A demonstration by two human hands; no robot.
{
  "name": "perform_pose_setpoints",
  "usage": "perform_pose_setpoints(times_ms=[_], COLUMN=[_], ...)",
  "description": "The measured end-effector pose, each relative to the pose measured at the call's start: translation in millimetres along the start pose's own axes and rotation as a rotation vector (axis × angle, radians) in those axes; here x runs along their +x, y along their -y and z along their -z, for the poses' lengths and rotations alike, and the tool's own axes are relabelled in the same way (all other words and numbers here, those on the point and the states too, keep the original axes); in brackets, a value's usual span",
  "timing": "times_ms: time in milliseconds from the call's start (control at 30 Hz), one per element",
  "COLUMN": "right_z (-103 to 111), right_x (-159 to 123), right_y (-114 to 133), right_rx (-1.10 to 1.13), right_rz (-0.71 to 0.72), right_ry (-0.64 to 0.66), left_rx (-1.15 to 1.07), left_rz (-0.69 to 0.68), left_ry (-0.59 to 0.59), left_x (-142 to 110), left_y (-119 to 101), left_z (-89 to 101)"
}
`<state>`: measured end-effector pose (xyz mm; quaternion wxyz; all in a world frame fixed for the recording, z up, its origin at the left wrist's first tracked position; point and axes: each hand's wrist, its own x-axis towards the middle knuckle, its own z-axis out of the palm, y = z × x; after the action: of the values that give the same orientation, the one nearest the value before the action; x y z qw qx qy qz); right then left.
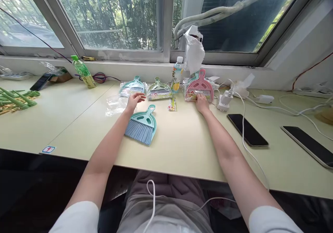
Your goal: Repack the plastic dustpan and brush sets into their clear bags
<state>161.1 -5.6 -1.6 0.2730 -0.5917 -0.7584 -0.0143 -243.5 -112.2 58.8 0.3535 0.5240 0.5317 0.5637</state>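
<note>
My right hand (202,103) reaches to the back of the table, its fingers closed at the lower edge of a pink dustpan and brush set (200,84) in clear wrapping. Above the table, my left hand (135,100) holds nothing, its fingers stretched out and apart. Below it lies an unwrapped teal dustpan with a blue-bristled brush (142,125), partly behind my left forearm. Farther back are a wrapped blue dustpan set (133,86) and a wrapped green one (158,89). An empty clear plastic bag (116,105) and a small printed card (172,104) lie nearby.
A drink bottle (177,74) stands between the wrapped sets; a green-capped bottle (83,72) leans at back left. Two phones (247,130) and white cables (244,122) with a charger (224,101) lie right. Green stalks (18,99) sit far left. Windows (111,18) line the back.
</note>
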Motion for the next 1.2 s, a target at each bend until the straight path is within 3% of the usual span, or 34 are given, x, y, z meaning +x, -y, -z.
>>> perform_pose_setpoints(times_ms=[133, 267, 633, 967, 1200], right_z=[-14, -17, 3, 14, 15], right_x=[21, 27, -2, -12, -14], right_y=[-3, -8, 7, 23, 28], right_rx=[0.012, -0.007, 0.030, -0.025, -0.052], right_rz=[-0.072, -0.073, -0.061, -0.137, -0.092], right_ry=[-0.070, -0.048, -0.079, -0.048, -0.047], left_rx=[0.011, 0.009, -0.023, -0.015, 0.003], left_rz=[0.002, 0.004, 0.028, 0.054, 0.037], left_ry=[-0.024, -0.028, -0.025, -0.009, 0.038], left_x=[0, 1, 1, 2, 1], left_y=[1, 9, 12, 13, 13], left_z=[-1.5, -2.4, 0.6, 1.0, -2.0])
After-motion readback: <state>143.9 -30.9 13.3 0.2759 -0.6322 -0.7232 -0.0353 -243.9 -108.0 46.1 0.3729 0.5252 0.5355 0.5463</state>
